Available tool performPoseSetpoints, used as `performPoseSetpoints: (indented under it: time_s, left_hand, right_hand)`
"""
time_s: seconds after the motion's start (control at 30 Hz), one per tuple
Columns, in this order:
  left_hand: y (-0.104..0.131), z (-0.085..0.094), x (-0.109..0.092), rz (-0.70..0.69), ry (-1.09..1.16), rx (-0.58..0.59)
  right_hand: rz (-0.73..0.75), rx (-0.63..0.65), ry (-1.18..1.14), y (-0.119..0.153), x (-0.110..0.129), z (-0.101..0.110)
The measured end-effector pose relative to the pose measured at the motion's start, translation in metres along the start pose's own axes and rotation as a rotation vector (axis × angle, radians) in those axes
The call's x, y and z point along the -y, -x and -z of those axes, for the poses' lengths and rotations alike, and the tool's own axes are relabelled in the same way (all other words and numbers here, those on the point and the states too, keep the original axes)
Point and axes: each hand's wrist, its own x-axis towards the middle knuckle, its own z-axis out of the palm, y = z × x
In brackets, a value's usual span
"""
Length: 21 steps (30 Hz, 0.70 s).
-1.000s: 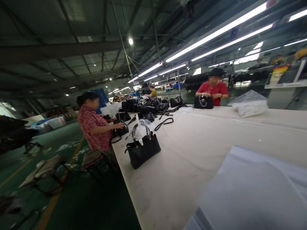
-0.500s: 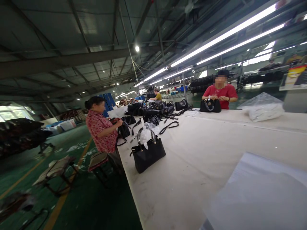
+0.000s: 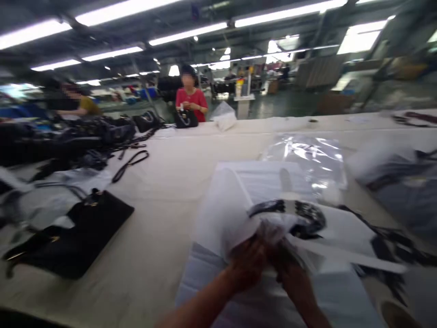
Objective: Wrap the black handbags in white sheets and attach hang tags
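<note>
My left hand [image 3: 248,258] and my right hand [image 3: 286,260] are close together at the lower middle, both blurred. Their fingers are closed on crinkled clear plastic wrap [image 3: 273,231] by a dark handle. That looped handle [image 3: 309,214], partly wrapped, rises just beyond my fingers. Under and around my hands lies a white wrapping sheet [image 3: 218,205]. To the right of my hands are white wrapping and dark straps [image 3: 385,246], smeared by motion. My fingertips are partly hidden in the plastic.
A black handbag [image 3: 85,232] lies on the white table [image 3: 164,191] at left, near a black strap [image 3: 131,164] and piled dark bags [image 3: 68,136]. A clear plastic bag [image 3: 307,159] lies beyond the sheet. Across the table, a person in red [image 3: 191,98] handles a small black handbag [image 3: 186,118].
The view has swung right and down. Both my hands are now in sight on the plastic; earlier neither showed. The black handbag has shifted to the left of the picture.
</note>
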Motion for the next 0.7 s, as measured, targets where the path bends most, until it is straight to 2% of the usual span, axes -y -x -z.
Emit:
performPoseSetpoints:
  time_s: [0.07, 0.13, 0.23, 0.3, 0.37, 0.43, 0.47, 0.5, 0.6, 0.63, 0.7]
  left_hand:
    - [0.001, -0.003, 0.004, 0.008, 0.033, -0.08]
    - [0.003, -0.005, 0.008, 0.013, 0.056, -0.093]
    - [0.007, -0.006, 0.008, 0.042, 0.078, -0.114]
    - [0.01, 0.0, 0.007, 0.023, 0.091, -0.127]
    - [0.009, 0.018, 0.007, -0.035, 0.122, -0.138]
    - [0.0, 0.048, 0.013, -0.055, 0.144, -0.202]
    - [-0.009, 0.064, 0.018, -0.021, 0.132, -0.25]
    - [-0.021, 0.081, 0.025, 0.034, 0.1, -0.331]
    - [-0.069, 0.117, 0.05, 0.218, 0.031, -0.44]
    - [-0.086, 0.122, 0.058, 0.262, 0.047, -0.44]
    - [-0.114, 0.124, 0.073, 0.312, 0.106, -0.361]
  right_hand:
    - [0.093, -0.183, 0.092, 0.003, 0.01, -0.001]
    - [0.303, -0.311, 0.131, 0.0, 0.023, -0.004]
    - [0.572, -0.372, 0.244, -0.005, 0.036, -0.008]
    - [0.647, -0.354, 0.357, -0.005, 0.035, -0.009]
    - [0.663, -0.298, 0.413, 0.001, 0.028, -0.009]
    - [0.652, -0.234, 0.39, 0.014, 0.021, -0.007]
    - [0.637, -0.211, 0.352, 0.022, 0.017, -0.007]
    - [0.615, -0.197, 0.303, 0.03, 0.014, -0.007]
    - [0.509, -0.208, 0.172, 0.051, 0.003, -0.01]
    - [0.468, -0.228, 0.146, 0.055, -0.002, -0.011]
    - [0.392, -0.288, 0.113, 0.062, -0.013, -0.011]
